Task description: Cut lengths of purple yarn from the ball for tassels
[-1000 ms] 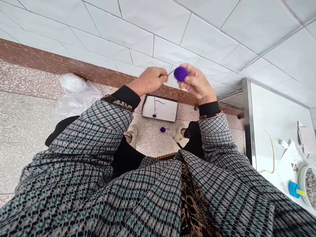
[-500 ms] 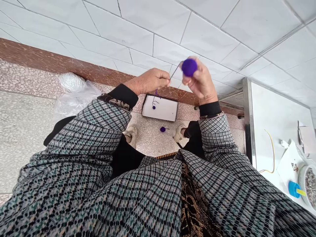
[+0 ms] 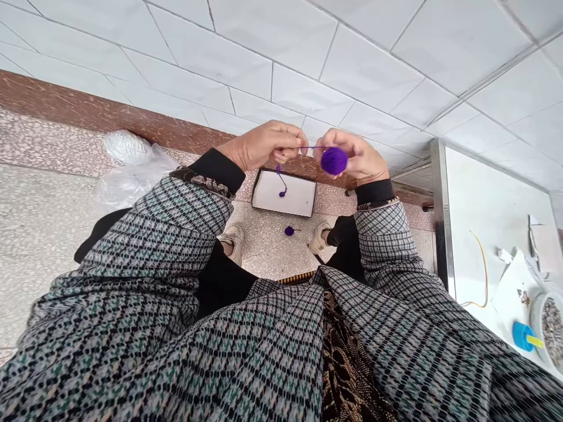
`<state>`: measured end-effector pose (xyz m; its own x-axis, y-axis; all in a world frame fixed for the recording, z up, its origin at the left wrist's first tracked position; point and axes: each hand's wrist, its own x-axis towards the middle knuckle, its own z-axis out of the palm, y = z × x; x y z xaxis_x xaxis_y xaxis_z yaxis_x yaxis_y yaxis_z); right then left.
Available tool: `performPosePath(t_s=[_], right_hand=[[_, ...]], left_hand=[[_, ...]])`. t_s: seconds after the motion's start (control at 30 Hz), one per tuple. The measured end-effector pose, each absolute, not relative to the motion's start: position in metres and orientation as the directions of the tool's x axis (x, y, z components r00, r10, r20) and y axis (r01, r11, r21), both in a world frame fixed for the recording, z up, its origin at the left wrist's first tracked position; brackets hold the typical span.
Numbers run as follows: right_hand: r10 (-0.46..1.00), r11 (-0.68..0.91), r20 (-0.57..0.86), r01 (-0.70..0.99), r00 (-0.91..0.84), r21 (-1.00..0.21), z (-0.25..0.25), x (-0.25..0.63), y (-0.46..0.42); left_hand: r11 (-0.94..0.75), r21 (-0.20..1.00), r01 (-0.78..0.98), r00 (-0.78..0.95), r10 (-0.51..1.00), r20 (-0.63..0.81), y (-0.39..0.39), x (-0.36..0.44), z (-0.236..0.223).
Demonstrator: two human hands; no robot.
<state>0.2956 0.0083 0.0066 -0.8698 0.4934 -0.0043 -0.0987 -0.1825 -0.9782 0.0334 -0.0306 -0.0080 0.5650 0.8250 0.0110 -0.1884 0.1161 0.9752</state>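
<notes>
Examiner: State the condition of each grip.

Respondent: My left hand (image 3: 288,146) has its fingertips pressed together, pinching a taut purple strand (image 3: 311,147). My right hand (image 3: 357,155), at three o'clock from it, has its fingers bent around a purple yarn ball (image 3: 333,161), to which the strand runs.

Examiner: Position of that ball?

Respondent: Raised above the floor (image 3: 53,252), at two o'clock from a shallow white tray (image 3: 301,199) with dark sides. From my left hand, a loose yarn tail (image 3: 282,193) hangs towards six o'clock, clumped at its end; I cannot tell whether it touches the tray.

Examiner: Surroundings?

Respondent: A smaller purple ball (image 3: 289,231) lies on the floor at six o'clock from the tray, between my shoes (image 3: 232,241). Between nine and ten o'clock: white yarn (image 3: 125,146) beside a clear plastic bag (image 3: 136,179). At three o'clock stands a white bench (image 3: 466,199) bearing a yellow cord (image 3: 486,272) and a filled bowl (image 3: 537,325).
</notes>
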Motion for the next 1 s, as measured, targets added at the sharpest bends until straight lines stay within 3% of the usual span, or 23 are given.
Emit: performPosePath(t_s=[0.1, 0.17, 0.33, 0.43, 0.53, 0.63, 0.77, 0.83, 0.93, 1.0], right_hand=[[0.541, -0.225, 0.156, -0.321, -0.826, -0.920, 0.006, 0.301, 0.016], [0.515, -0.229, 0.196, -0.355, -0.834, -0.906, 0.003, 0.305, 0.019], [0.609, -0.203, 0.008, -0.165, -0.793, -0.965, 0.000, 0.313, 0.017], [0.756, -0.121, 0.066, -0.239, -0.651, -0.964, 0.004, 0.311, 0.018], [0.910, -0.015, 0.125, -0.331, -0.396, -0.943, 0.005, 0.303, 0.028], [0.968, 0.045, 0.086, -0.175, -0.234, -0.983, -0.004, 0.293, 0.036], [0.926, 0.060, -0.066, 0.317, -0.371, -0.947, -0.015, 0.282, 0.025], [0.797, 0.068, -0.193, 0.403, -0.573, -0.913, -0.013, 0.281, 0.013], [0.544, -0.014, -0.207, 0.238, -0.813, -0.971, -0.006, 0.283, 0.003], [0.593, -0.071, -0.040, -0.003, -0.804, -0.998, -0.002, 0.284, 0.005]], left_hand=[[0.147, 0.934, -0.327, 0.502, 0.864, 0.040, -0.029, 0.035, -0.017], [0.115, 0.942, -0.316, 0.466, 0.883, 0.049, -0.029, 0.034, -0.020], [0.033, 0.998, -0.062, 0.437, 0.900, -0.003, -0.030, 0.026, -0.021], [0.038, 0.998, 0.053, 0.480, 0.875, -0.059, -0.032, 0.026, -0.021], [0.035, 0.994, 0.101, 0.529, 0.844, -0.083, -0.035, 0.032, -0.020], [-0.006, 0.991, 0.133, 0.563, 0.824, -0.071, -0.039, 0.037, -0.013], [-0.080, 0.981, 0.176, 0.563, 0.825, -0.034, -0.039, 0.035, -0.004], [-0.093, 0.982, 0.163, 0.508, 0.861, -0.002, -0.036, 0.032, -0.003], [-0.090, 0.988, 0.128, 0.418, 0.908, 0.028, -0.030, 0.028, -0.008], [-0.059, 0.991, 0.119, 0.416, 0.909, 0.004, -0.028, 0.028, -0.012]])
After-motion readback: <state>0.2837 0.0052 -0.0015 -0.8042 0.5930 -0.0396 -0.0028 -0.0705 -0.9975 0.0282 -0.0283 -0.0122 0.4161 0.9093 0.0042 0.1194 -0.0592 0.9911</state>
